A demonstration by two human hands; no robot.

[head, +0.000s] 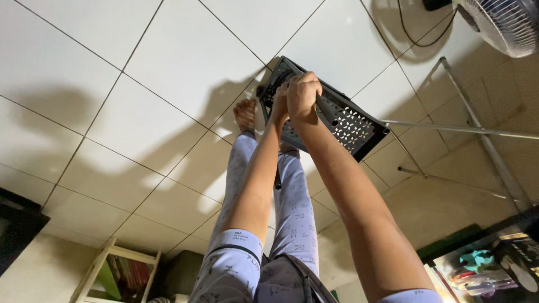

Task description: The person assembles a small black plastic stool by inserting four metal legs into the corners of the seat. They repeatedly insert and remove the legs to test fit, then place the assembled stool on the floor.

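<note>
Glossy white floor tiles point(185, 56) with dark grout fill the room. Both bare arms stretch straight out toward twelve o'clock, the right hand point(304, 96) clenched around the top edge of a black perforated metal panel point(351, 124), the left hand point(279, 104) gripping beside it, touching. At two o'clock leans a metal-tube frame point(477, 126).

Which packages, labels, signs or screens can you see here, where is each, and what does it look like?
Possible screen: left edge, dark flat rectangle, unlit; kind unsure.
Possible packages: lower right shelf, small teal, red and white shapes, blurred.
Book spines: wooden shelf, bottom left, reddish.
None in the hands: both grip a black perforated panel.
</note>
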